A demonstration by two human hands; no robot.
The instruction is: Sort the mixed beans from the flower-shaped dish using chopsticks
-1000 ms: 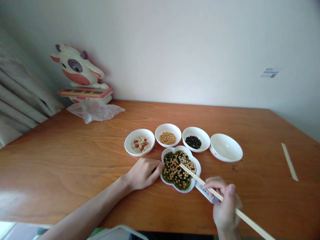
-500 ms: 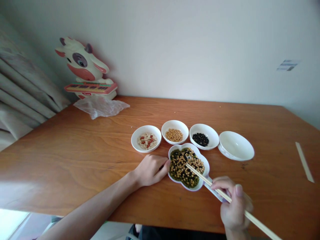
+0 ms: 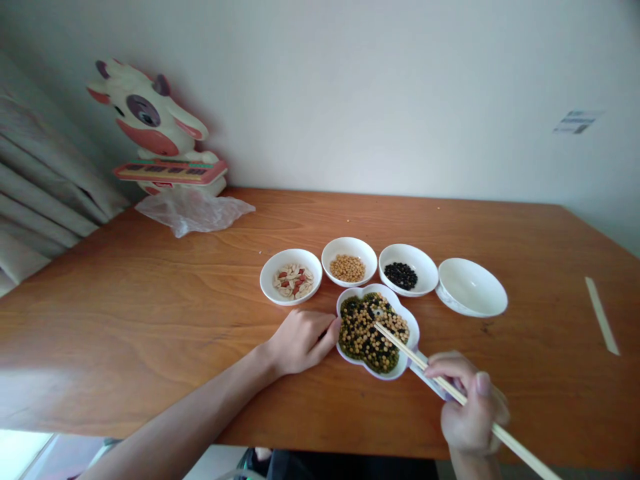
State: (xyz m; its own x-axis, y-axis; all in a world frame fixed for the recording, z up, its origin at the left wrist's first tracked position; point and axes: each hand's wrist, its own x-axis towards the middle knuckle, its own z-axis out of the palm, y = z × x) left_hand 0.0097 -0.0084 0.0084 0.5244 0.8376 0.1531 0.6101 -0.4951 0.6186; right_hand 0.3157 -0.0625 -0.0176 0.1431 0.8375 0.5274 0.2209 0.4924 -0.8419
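My right hand (image 3: 473, 403) is closed around a pair of wooden chopsticks (image 3: 417, 361), whose tips reach into the beans (image 3: 367, 343) in a flower-shaped white dish (image 3: 414, 328) with a handle. The mix holds yellow, black and small green beans. Under my right hand lies the dish's handle, partly covered. At the dish's left rim, my left hand (image 3: 303, 341) rests on the table with fingers closed, thumb and forefinger at the edge. Behind the dish stand white bowls with peanuts (image 3: 294, 281), soybeans (image 3: 347, 268) and black beans (image 3: 401, 275).
Right of the black beans is another white bowl (image 3: 473, 287), its bare inside showing. A light strip (image 3: 602, 315) lies at the far right of the wooden table (image 3: 165, 333). At the back left, a cow toy keyboard (image 3: 165, 170) stands behind a crumpled plastic bag (image 3: 195, 213).
The chopstick tips have shifted slightly right within the beans. My left hand keeps its place at the dish rim. The whole view has tilted a little.
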